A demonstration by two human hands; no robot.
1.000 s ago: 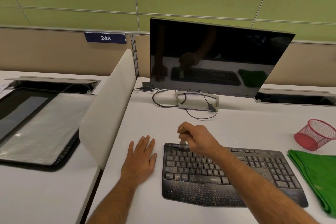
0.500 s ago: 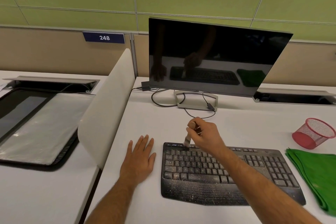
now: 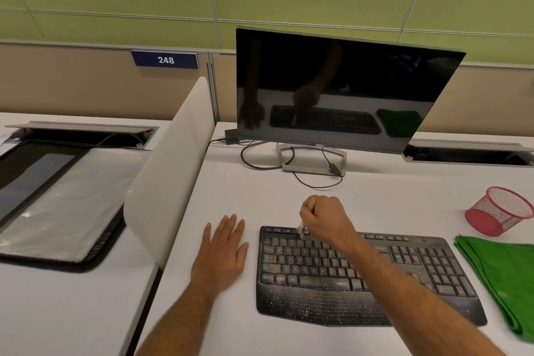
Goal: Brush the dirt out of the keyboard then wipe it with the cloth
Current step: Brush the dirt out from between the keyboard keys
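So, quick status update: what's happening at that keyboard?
Right hand grips small brush at dusty black keyboard's top row. Left hand flat on white desk. Folded green cloth untouched.

I see a white desk (image 3: 390, 205) carrying a dusty black keyboard (image 3: 361, 283) at centre, my left hand (image 3: 222, 251) flat at nine o'clock, green cloth (image 3: 502, 277) and red mesh cup (image 3: 500, 211) at three, monitor stand (image 3: 312, 159) at twelve.

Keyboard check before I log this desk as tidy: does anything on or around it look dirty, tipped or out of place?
Yes. The keyboard is speckled with pale dirt, thickest on its palm rest. The red mesh cup at the right lies tipped on its side on the desk.
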